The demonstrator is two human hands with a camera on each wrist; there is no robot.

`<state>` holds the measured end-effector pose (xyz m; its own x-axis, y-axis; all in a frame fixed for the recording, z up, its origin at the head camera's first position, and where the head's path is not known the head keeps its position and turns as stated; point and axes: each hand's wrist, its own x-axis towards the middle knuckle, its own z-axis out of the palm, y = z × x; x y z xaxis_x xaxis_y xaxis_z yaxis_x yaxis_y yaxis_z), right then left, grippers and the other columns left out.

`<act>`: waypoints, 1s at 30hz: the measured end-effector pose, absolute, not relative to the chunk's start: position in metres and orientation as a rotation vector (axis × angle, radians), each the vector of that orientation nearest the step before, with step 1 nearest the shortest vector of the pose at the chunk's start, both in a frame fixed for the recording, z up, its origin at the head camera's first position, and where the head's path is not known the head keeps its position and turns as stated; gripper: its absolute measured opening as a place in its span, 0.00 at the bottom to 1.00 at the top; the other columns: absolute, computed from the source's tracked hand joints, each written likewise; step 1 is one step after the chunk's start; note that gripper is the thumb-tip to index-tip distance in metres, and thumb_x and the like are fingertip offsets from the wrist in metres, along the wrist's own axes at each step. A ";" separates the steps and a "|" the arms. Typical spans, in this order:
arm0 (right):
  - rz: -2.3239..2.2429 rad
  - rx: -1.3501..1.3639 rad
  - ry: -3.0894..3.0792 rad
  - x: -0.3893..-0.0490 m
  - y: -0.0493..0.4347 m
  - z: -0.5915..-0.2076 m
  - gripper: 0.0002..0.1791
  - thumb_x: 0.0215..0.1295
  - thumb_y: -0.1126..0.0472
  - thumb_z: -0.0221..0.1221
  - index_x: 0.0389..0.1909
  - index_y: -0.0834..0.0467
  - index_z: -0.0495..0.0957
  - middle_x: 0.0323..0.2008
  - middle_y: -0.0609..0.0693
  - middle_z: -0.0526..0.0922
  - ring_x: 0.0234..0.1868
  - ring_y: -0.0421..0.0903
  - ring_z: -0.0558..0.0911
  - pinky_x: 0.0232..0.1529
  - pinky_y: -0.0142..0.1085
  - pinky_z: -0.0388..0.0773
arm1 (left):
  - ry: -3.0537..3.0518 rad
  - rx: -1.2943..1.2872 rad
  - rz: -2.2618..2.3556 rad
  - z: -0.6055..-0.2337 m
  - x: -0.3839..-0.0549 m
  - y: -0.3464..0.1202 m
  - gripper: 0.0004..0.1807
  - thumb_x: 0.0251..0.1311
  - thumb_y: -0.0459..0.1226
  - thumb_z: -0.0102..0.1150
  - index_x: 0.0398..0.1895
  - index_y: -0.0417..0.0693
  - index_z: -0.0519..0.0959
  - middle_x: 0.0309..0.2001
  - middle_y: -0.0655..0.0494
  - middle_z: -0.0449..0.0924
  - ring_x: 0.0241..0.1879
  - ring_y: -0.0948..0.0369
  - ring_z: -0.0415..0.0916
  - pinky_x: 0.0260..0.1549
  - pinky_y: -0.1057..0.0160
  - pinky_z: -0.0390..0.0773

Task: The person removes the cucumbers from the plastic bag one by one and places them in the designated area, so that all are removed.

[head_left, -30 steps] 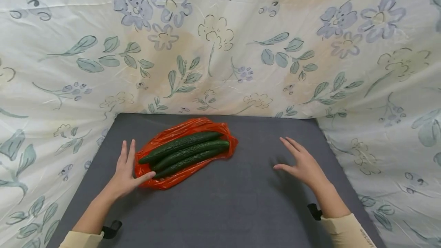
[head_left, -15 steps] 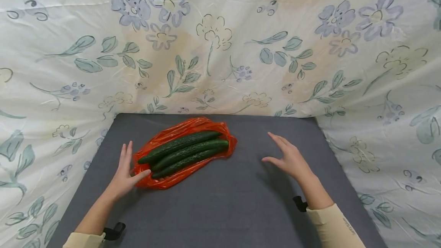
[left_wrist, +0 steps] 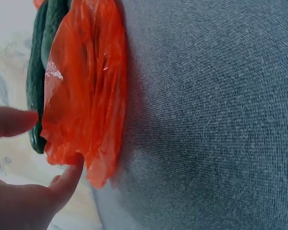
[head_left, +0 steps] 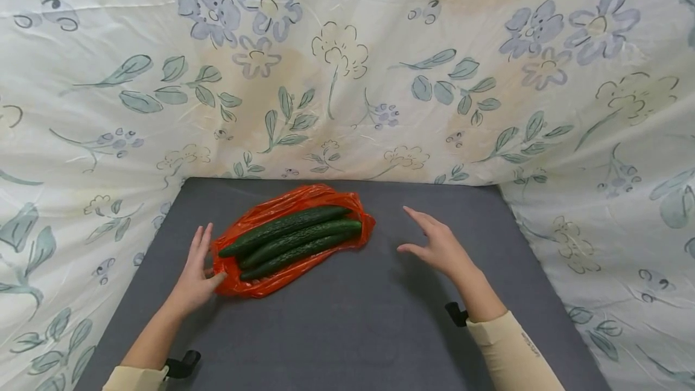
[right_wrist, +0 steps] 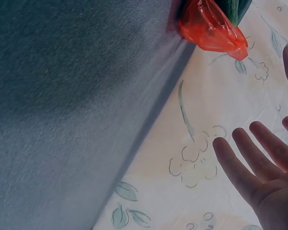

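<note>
Three dark green cucumbers (head_left: 301, 244) lie side by side in an opened red plastic bag (head_left: 266, 286), left of the table's middle. My left hand (head_left: 193, 282) is at the bag's left end, fingers extended and thumb spread. In the left wrist view the thumb of that hand (left_wrist: 36, 199) overlaps the edge of the red bag (left_wrist: 86, 81); whether it touches is unclear. To the right of the bag, my right hand (head_left: 442, 251) hovers above the table with fingers straight and thumb apart, holding nothing. The right wrist view has the bag's end (right_wrist: 209, 28) beyond those fingers.
A dark grey cloth-covered table (head_left: 336, 330) lies under everything. Flower-patterned fabric (head_left: 347, 107) rises along its back and both sides. Each wrist wears a black strap, such as the right wrist strap (head_left: 456, 314).
My right hand has moved left toward the bag. My left hand has shifted slightly, its thumb drawing back from over the cucumbers to the bag's edge. The cucumbers and bag stay put.
</note>
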<state>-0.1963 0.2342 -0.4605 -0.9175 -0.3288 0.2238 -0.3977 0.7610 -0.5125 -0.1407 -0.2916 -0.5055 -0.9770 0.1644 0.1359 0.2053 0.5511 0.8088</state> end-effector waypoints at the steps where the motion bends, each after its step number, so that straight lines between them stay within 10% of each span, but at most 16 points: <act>1: 0.866 0.589 -2.835 -0.197 0.233 -0.460 0.52 0.50 0.49 0.76 0.77 0.47 0.62 0.71 0.56 0.71 0.67 0.59 0.74 0.59 0.57 0.75 | -2.730 -0.321 -1.436 -0.506 -0.141 -0.292 0.61 0.58 0.21 0.58 0.82 0.63 0.30 0.80 0.42 0.18 0.71 0.27 0.45 0.50 0.30 0.73; 30: 0.967 0.773 -2.800 -0.216 0.184 -0.452 0.48 0.54 0.51 0.74 0.76 0.48 0.64 0.71 0.54 0.71 0.67 0.56 0.74 0.57 0.53 0.78 | -2.815 -0.179 -1.405 -0.507 -0.137 -0.291 0.52 0.59 0.19 0.51 0.83 0.52 0.40 0.76 0.31 0.49 0.70 0.35 0.57 0.55 0.38 0.73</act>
<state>-0.2159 0.1836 -0.4517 -0.8697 -0.4356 0.2321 -0.4860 0.6735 -0.5569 -0.1375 -0.2915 -0.5072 -0.9935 0.1057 0.0416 0.0968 0.5960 0.7972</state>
